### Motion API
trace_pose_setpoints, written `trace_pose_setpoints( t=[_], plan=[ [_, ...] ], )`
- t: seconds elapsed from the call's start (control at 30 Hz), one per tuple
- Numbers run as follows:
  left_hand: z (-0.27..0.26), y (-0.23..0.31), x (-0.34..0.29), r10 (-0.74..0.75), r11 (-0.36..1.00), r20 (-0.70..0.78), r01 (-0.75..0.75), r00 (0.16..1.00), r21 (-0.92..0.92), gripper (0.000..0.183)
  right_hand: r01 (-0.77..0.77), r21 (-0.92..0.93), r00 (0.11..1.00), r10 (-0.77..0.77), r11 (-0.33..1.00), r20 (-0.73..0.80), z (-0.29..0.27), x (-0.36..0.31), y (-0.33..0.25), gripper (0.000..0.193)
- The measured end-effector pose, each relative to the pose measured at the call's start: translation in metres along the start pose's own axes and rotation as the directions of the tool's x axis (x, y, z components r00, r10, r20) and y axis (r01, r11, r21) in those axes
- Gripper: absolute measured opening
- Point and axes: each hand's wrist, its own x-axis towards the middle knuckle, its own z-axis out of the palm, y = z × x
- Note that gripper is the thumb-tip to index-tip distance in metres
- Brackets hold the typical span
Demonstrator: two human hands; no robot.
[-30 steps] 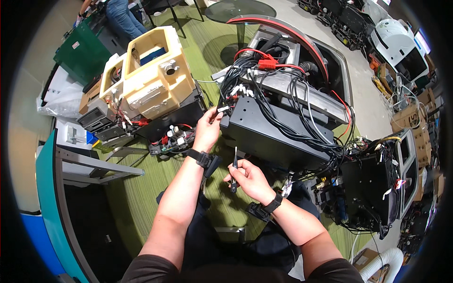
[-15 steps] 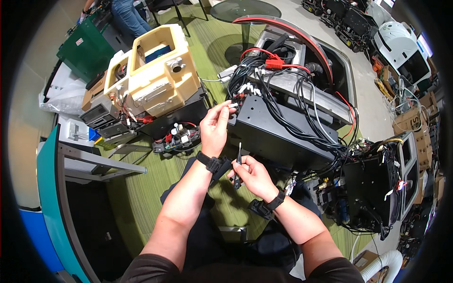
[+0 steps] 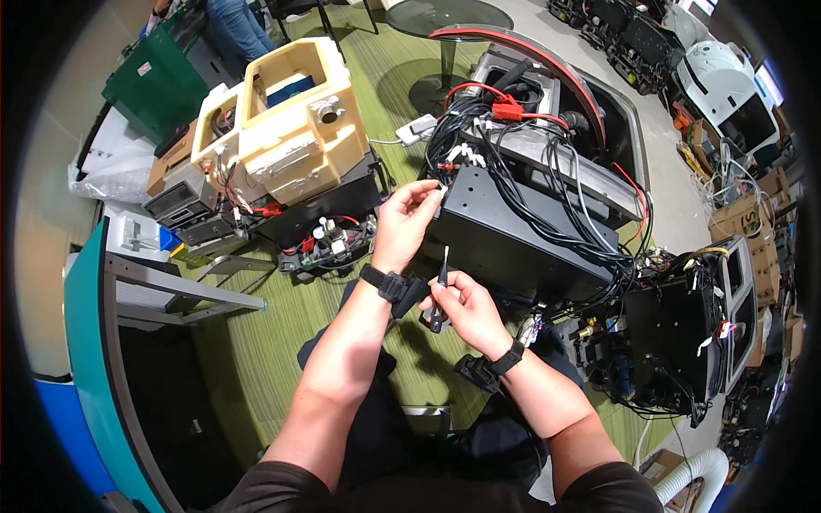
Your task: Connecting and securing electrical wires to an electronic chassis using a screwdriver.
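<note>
My left hand [image 3: 402, 231] reaches to the left end of a black metal box [image 3: 522, 231]. Its thumb and fingertips are pinched on a small white connector [image 3: 442, 190], partly covered by the fingers. Nearer to me, my right hand [image 3: 466, 312] grips a slim black tool with a pale narrow tip [image 3: 441, 295], its tip pointing up and away. Whether it is a screwdriver or tweezers I cannot tell. Just beyond the left fingertips, several white connectors [image 3: 466, 156] hang from a bundle of black cables [image 3: 513, 171] draped over the box.
A cream moulded tank [image 3: 291, 162] stands at the left on dark equipment. Behind the box sits a grey machine shell with a red-edged rim [image 3: 590, 94]. A round glass table [image 3: 449, 17] is at the back. Another wired black unit [image 3: 671, 342] stands at right.
In the picture, the box, cables and both hands have shifted slightly right. The left hand keeps its pinch at the box's end, and the tool stays in the right hand.
</note>
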Motion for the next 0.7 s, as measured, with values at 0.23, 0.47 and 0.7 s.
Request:
trace_pose_setpoints(
  t=[0.23, 0.47, 0.7],
  plan=[
    [-0.007, 0.007, 0.007, -0.022, 0.991, 0.1, 0.009, 0.995, 0.13, 0.024, 0.009, 0.044, 0.999, -0.008, 0.999, -0.038, 0.006, -0.001, -0.004, 0.017],
    [-0.02, 0.006, 0.012, -0.05, 0.958, 0.118, 0.014, 0.992, 0.286, 0.021, 0.053, 0.039, 0.997, -0.05, 0.998, -0.062, 0.012, -0.005, -0.018, 0.015],
    [-0.025, 0.028, 0.016, -0.217, 0.975, 0.269, 0.194, 0.938, 0.112, 0.02, 0.078, 0.014, 0.996, -0.078, 0.997, -0.034, 0.023, 0.016, -0.032, 0.015]
  ],
)
